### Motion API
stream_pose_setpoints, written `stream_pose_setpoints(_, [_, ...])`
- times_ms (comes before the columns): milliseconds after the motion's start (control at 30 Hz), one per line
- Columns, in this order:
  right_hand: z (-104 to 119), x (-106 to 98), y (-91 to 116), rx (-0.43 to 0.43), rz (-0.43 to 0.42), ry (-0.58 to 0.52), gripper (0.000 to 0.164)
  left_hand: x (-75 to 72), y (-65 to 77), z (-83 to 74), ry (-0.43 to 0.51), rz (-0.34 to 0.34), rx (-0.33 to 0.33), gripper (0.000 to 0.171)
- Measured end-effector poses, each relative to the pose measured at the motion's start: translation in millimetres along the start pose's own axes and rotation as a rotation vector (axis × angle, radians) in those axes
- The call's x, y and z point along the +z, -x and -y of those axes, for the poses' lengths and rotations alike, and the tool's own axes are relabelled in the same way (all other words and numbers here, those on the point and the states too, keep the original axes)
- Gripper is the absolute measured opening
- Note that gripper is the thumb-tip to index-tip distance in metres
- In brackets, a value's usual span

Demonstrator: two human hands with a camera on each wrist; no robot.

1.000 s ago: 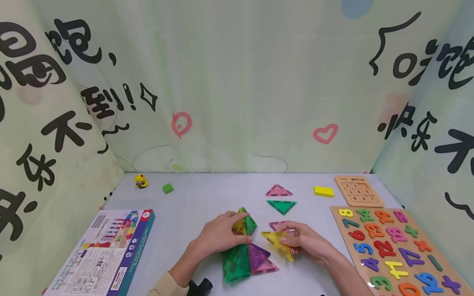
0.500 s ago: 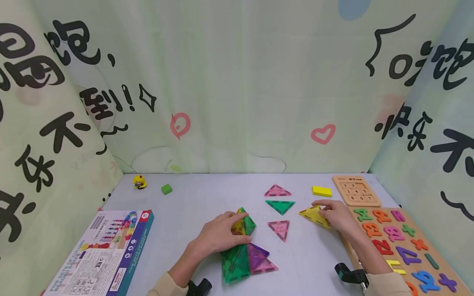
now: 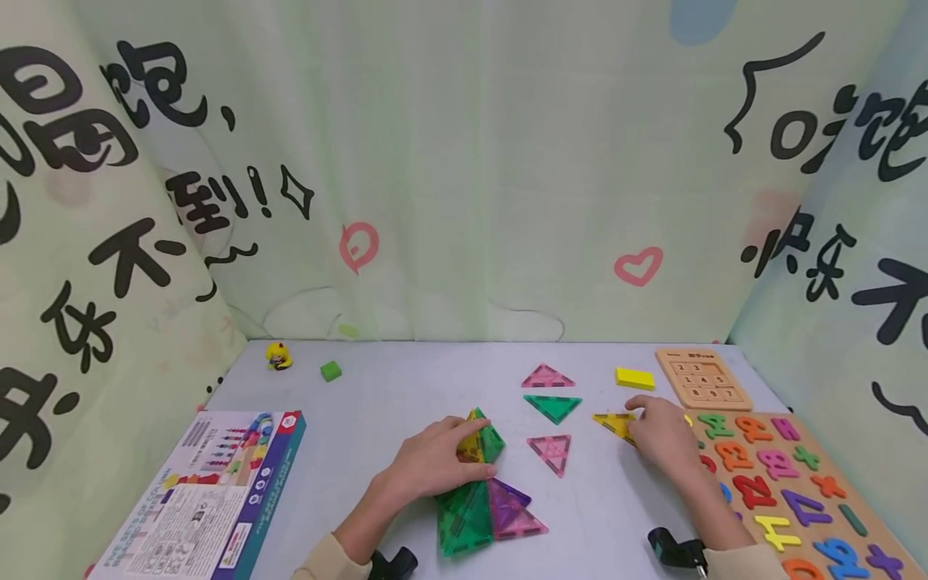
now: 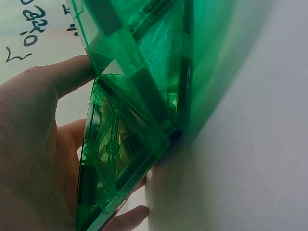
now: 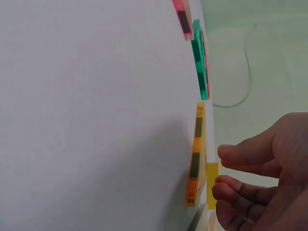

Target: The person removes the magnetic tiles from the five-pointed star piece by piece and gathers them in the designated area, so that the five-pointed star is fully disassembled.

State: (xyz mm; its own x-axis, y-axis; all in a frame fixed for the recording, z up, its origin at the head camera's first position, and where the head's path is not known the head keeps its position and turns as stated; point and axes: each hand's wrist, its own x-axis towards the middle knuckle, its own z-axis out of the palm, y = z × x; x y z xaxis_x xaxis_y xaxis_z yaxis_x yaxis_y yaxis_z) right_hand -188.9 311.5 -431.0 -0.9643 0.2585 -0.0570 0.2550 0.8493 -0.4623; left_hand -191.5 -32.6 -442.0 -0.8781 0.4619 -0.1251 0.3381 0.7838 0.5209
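Observation:
My left hand (image 3: 428, 459) grips the upper part of a small built shape of see-through yellow and green magnetic tiles (image 3: 492, 443), thumb on the near side and fingers across the top. Below it stand a large green tile (image 3: 464, 522), a purple tile (image 3: 510, 491) and a pink tile (image 3: 522, 525). In the left wrist view the green tile faces (image 4: 113, 149) lean against that palm. A yellow triangle tile (image 3: 612, 424) lies on the table at the right. Just over it is my right hand (image 3: 663, 435), its thumb and fingertips apart from the tile (image 5: 195, 163) in the right wrist view.
Two pink triangles (image 3: 551, 453) (image 3: 548, 376) and a green triangle (image 3: 553, 407) lie mid-table. Behind are a yellow block (image 3: 635, 379) and a wooden number board (image 3: 703, 379). A letter-and-number puzzle board (image 3: 786, 467) fills the right; a printed box (image 3: 196, 491) lies left.
My right hand has carried the yellow triangle tile from beside the built shape to the right, set it on the table and let go. The left hand has stayed in place.

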Motion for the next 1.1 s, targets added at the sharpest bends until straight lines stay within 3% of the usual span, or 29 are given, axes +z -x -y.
stream_pose_setpoints(133, [11, 2, 15, -0.082, 0.026, -0.079, 0.032, 0.4, -0.6, -0.4, -0.004, -0.001, 0.007, 0.069])
stream_pose_setpoints(200, [20, 4, 24, -0.122, 0.078, -0.129, 0.03, 0.0, -0.4, -0.5, -0.005, -0.001, 0.007, 0.069])
stream_pose_setpoints(400, [53, 24, 57, -0.274, 0.341, -0.262, 0.026, -0.5, -0.7, -0.2, -0.005, 0.002, -0.005, 0.07])
stream_pose_setpoints(567, [71, 45, 79, -0.421, 0.529, -0.318, 0.035, 0.2, -1.5, 0.2, -0.006, -0.01, 0.0, 0.07])
stream_pose_setpoints(767, [78, 62, 88, -0.398, 0.504, -0.334, 0.033, 1.4, -2.7, 0.8, 0.002, -0.019, 0.016, 0.07])
stream_pose_setpoints(1100, [78, 66, 86, -0.385, 0.519, -0.337, 0.018, 1.7, -2.1, 2.4, 0.012, -0.015, 0.01, 0.069])
